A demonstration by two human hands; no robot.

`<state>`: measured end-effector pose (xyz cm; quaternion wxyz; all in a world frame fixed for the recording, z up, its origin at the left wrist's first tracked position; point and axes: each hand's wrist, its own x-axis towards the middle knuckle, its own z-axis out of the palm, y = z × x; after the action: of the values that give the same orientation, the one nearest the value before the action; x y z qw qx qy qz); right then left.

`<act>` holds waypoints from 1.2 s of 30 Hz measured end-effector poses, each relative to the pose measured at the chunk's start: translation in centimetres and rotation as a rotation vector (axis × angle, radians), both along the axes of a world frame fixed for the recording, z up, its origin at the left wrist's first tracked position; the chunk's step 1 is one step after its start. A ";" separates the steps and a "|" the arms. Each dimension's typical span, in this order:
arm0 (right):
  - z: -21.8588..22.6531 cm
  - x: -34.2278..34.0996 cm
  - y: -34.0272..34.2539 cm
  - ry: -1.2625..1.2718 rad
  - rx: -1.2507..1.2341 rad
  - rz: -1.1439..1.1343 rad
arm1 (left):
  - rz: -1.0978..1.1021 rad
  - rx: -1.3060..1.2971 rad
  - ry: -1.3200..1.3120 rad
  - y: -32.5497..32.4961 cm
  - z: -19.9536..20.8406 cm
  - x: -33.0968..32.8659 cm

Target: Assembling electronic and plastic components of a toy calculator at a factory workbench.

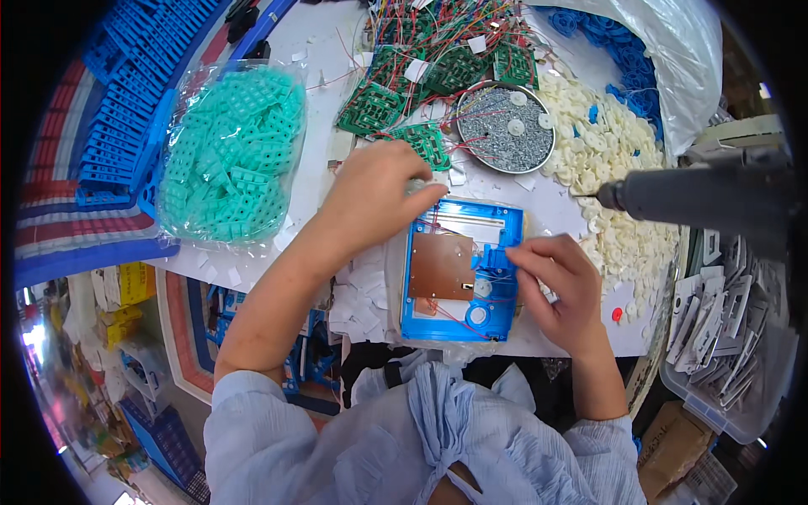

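Observation:
A blue plastic casing [408, 313] lies open in front of me. In it are a brown board [443, 267], thin red wires, a white disc [482, 288] and a small blue part [500, 257]. My left hand [379, 187] is over the casing's upper left corner, beside a green circuit board [427, 143]. Its thumb stretches apart from the bent index finger; the other fingers are partly hidden. On the casing's right side, my right hand [562, 286] brings thumb and index finger together near the blue part. What is between those fingertips I cannot make out.
A round tin [551, 156] of small metal screws stands behind the casing, below wired circuit boards [459, 71]. Cream discs [614, 185] are heaped right, under a dark power screwdriver [690, 198]. A bag of green plastic parts [231, 156] lies left. White paper scraps [368, 295] lie beside the casing.

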<state>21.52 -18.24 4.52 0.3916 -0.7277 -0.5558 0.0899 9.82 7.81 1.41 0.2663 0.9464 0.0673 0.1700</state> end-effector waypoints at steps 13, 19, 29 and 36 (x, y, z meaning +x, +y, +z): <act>-1.0 -1.6 3.9 0.665 0.024 0.039 | 0.066 -0.398 -0.125 -4.5 -0.3 -1.9; -1.5 -1.7 3.5 0.763 0.045 -0.005 | 0.095 -0.397 -0.162 -5.1 -0.3 -2.3; -0.8 -0.8 3.8 0.747 -0.026 0.021 | -0.025 -0.293 -0.307 -5.4 -0.8 -2.6; 3.7 8.9 3.2 0.672 0.453 -0.377 | -0.002 -0.363 -0.136 -4.9 0.4 -3.4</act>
<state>30.39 -15.08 8.24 0.7096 -0.6426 -0.2609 0.1243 6.39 2.88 1.79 0.4368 0.8692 0.0777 0.2181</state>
